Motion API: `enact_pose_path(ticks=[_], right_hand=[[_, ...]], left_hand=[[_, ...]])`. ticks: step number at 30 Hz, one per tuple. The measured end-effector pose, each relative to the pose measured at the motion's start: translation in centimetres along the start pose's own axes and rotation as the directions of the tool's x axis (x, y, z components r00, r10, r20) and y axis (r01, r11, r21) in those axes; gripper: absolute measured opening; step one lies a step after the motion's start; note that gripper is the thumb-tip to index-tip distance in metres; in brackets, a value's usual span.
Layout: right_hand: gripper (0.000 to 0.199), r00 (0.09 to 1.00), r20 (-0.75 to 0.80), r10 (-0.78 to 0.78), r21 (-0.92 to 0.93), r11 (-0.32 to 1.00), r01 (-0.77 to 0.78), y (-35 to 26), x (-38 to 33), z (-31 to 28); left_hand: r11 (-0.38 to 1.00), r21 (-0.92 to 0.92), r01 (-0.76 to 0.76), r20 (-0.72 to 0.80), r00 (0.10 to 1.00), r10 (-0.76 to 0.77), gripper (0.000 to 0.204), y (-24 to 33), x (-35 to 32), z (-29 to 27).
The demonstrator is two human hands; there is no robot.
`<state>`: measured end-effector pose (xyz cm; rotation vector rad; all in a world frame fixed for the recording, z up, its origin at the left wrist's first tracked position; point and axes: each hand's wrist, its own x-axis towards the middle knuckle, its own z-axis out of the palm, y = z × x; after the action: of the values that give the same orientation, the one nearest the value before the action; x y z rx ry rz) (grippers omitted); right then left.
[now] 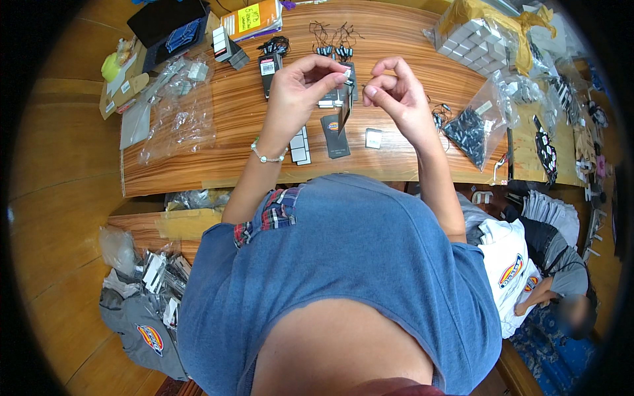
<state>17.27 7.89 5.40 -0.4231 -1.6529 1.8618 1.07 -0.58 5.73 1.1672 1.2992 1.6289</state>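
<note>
Above the table, my left hand [300, 86] pinches the top of a dark hang tag [344, 113] that hangs almost edge-on. My right hand [401, 96] is raised beside it, thumb and fingertips closed together; a tiny dark bit shows at the tips, too small to name. Below the hanging tag lies a stack of dark grey hang tags [335, 146] with a coloured emblem. To its left is a sheet of white stickers [300, 146], and to its right a small white label card [374, 138]. Black strings with small fasteners [335, 51] lie beyond my hands.
Dark tags with a white label [268, 68] stand at my left hand. Clear plastic bags [178, 112] lie left. A bag of black fasteners [470, 132] and wrapped white boxes [475, 43] are right. Another person [566, 290] is at lower right, by white shirts [503, 267].
</note>
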Motion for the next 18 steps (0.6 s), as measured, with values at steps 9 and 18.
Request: enact_pose_path(ticks=[9, 18], right_hand=[[0.021, 1.0, 0.028, 0.013, -0.031, 0.999, -0.012, 0.24, 0.04, -0.1], [0.021, 0.999, 0.015, 0.034, -0.05, 0.998, -0.034, -0.23, -0.17, -0.13]], left_hand=[[1.0, 0.023, 0.019, 0.014, 1.0, -0.019, 0.011, -0.21, -0.23, 0.94], [0.997, 0.07, 0.033, 0.028, 0.999, -0.035, 0.01, -0.29, 0.11, 0.74]])
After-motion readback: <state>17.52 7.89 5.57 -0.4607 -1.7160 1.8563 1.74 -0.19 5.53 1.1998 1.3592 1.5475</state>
